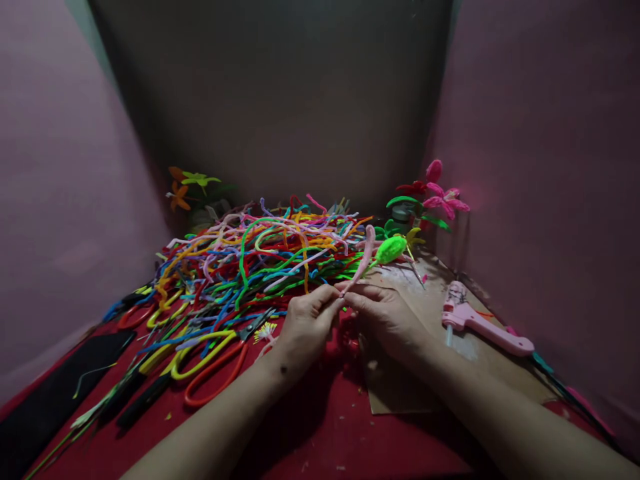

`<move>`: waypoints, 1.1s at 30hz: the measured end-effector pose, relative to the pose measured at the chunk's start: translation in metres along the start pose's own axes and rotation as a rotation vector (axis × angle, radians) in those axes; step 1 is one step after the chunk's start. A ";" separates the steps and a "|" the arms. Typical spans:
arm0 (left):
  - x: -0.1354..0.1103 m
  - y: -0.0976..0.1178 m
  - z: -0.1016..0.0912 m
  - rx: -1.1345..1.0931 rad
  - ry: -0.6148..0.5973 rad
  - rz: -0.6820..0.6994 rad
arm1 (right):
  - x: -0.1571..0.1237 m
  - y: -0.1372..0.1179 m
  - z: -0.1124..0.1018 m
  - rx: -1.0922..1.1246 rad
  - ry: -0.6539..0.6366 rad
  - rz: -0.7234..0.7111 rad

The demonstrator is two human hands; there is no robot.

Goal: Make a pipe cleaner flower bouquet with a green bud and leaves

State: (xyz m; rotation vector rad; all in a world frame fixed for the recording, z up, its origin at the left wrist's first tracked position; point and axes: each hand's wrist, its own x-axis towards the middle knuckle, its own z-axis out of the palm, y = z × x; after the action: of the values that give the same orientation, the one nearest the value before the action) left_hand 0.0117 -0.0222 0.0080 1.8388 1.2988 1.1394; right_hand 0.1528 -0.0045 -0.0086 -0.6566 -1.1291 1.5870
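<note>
Both hands meet at the middle of the view, fingertips pinched together. Between them rises a pale pink pipe cleaner (367,257), its upper part bent into a narrow loop. My left hand (310,323) grips its lower end, and my right hand (385,317) pinches the same end from the other side. The exact spot between the fingertips is partly hidden. Just beyond my right hand lies a bright green fuzzy bud (391,250). A large heap of colourful pipe cleaners (270,253) spreads behind my hands.
Scissors with red and yellow handles (215,363) lie left of my left hand. A pink glue gun (485,327) rests on cardboard (400,387) at right. Pink pipe-cleaner flowers (445,199) and orange ones (179,195) stand at the back. A black flat item (65,373) lies far left.
</note>
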 end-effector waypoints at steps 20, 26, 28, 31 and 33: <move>0.000 -0.021 -0.002 0.245 0.018 0.269 | 0.001 -0.002 -0.005 -0.136 0.052 -0.022; 0.003 -0.006 -0.004 -0.306 -0.157 -0.169 | 0.000 -0.006 -0.001 -0.097 -0.035 -0.029; 0.005 -0.003 -0.006 -0.499 -0.257 -0.281 | 0.001 -0.007 -0.001 -0.019 -0.083 0.014; 0.007 -0.007 -0.008 -0.693 -0.372 -0.343 | 0.001 -0.008 -0.002 0.013 -0.122 0.025; 0.008 -0.009 -0.009 -0.785 -0.421 -0.373 | 0.001 -0.008 -0.003 0.023 -0.128 0.052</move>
State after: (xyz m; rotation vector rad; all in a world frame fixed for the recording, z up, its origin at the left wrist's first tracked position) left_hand 0.0013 -0.0116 0.0062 1.1077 0.7437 0.8241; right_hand 0.1584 -0.0023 -0.0026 -0.5798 -1.1933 1.7036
